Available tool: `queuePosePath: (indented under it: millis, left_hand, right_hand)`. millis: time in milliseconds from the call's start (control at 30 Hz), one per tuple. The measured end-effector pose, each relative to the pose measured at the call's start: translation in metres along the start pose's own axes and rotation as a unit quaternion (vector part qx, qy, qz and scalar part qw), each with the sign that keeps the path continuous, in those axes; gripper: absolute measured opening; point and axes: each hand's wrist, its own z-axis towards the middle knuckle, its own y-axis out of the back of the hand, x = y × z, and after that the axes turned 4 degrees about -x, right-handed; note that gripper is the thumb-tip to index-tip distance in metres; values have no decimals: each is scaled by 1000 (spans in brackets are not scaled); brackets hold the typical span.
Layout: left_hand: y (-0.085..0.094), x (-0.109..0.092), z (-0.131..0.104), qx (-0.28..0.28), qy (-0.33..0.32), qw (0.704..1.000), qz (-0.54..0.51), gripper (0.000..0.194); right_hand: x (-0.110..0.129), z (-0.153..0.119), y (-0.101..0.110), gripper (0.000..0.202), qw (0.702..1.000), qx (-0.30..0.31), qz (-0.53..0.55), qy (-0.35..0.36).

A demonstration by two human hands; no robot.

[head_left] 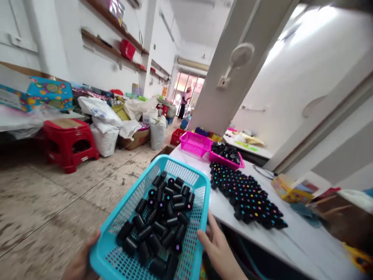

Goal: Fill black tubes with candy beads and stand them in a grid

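Note:
A blue plastic basket [207,194] with mesh walls hangs tilted between my two hands, beside the table edge. Inside it lie many loose black cylinders [159,228], some showing a small purple, pink or blue dot on the end. My left hand [83,258] grips the basket's left side, its fingers partly hidden behind the wall. On the opposite side, my right hand [217,243] holds the rim with thumb and fingers. To the right, rows of upright black cylinders [247,192] with coloured dots stand on the white table [294,245].
A pink basket [196,144] and another pink basket [212,157] full of black pieces stand at the table's far end. Red stools [70,142] and white sacks [106,140] line the left floor. A person [184,103] stands far off near the entrance. A pillar [224,66] rises behind the table.

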Motion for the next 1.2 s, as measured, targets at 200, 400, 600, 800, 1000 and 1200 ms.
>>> queuePosePath:
  millis: [200, 400, 600, 800, 1000, 1200]
  left_hand:
    - [5, -44, -32, -115, 34, 992, 42, 84]
    - [-2, -73, -67, -200, -16, 976, 90, 70]
    - [-19, -86, -93, -245, -42, 955, 165, 71]
    - [-29, -75, -100, -235, -28, 957, 168, 75]
    - [-14, -73, -100, -249, -10, 959, 132, 68]
    - [-2, -70, -99, -243, -39, 966, 86, 70]
  right_hand:
    - [-23, 7, -59, 43, 1000, 15, 5, 13]
    - [-15, 29, -72, 23, 963, 110, -231, 80]
    - [25, 84, -80, 26, 815, 99, -431, 374]
    - [7, 127, -143, 23, 683, 253, -556, 400]
    - [-15, 135, -149, 24, 692, 340, -535, 345]
    - [-13, 121, -147, 32, 813, 292, -348, 364]
